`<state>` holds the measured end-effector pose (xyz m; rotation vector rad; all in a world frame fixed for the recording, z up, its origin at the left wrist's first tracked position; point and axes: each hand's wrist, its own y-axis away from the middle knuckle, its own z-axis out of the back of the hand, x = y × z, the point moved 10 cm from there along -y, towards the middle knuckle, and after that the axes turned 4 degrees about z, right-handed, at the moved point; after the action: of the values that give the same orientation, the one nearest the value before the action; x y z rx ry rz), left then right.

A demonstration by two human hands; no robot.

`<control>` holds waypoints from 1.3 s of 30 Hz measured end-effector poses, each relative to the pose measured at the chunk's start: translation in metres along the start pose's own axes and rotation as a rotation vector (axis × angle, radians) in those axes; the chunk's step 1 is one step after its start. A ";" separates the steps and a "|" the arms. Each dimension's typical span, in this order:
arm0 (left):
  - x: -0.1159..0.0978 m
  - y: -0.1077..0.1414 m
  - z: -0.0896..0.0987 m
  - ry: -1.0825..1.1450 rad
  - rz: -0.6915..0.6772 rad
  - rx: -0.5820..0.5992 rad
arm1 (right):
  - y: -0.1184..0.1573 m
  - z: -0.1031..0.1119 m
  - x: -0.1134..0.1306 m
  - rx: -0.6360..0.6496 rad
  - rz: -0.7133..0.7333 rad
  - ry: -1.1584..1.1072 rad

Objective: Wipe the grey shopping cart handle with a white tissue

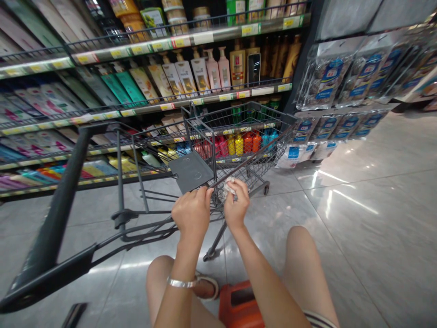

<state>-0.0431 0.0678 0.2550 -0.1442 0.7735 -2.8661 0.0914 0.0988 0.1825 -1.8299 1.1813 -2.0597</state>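
Observation:
A dark grey shopping cart (248,169) stands side-on in front of me, its thick handle (64,191) off to the left. My left hand (191,210) is closed round the cart's upper side rail, below the flat grey seat panel (191,171). Just right of it, my right hand (236,205) pinches a crumpled whitish cloth or tissue (229,186) against the same rail. The wire basket looks empty through its mesh. A silver bracelet (182,283) circles my left wrist.
Shelves (191,102) of pump bottles and other toiletries run behind the cart. Packaged goods (326,75) hang on a rack at the right. A red-orange plastic stool (239,303) is beneath me, between my bare knees. Glossy grey tiles (358,228) cover the floor.

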 end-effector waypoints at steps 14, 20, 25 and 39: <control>-0.001 0.000 0.000 -0.018 0.000 -0.005 | 0.017 -0.001 -0.012 0.056 -0.067 -0.003; -0.001 0.000 0.000 -0.022 0.004 -0.007 | 0.012 0.020 -0.015 -0.065 -0.122 0.015; -0.002 0.000 0.000 -0.039 -0.006 -0.007 | 0.001 -0.002 0.009 0.028 -0.015 -0.048; -0.005 0.001 0.005 -0.075 -0.038 -0.079 | -0.022 0.010 0.003 -0.075 -0.099 0.105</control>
<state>-0.0379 0.0656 0.2585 -0.2774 0.8794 -2.8475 0.1082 0.1078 0.1985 -1.8691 1.2328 -2.2197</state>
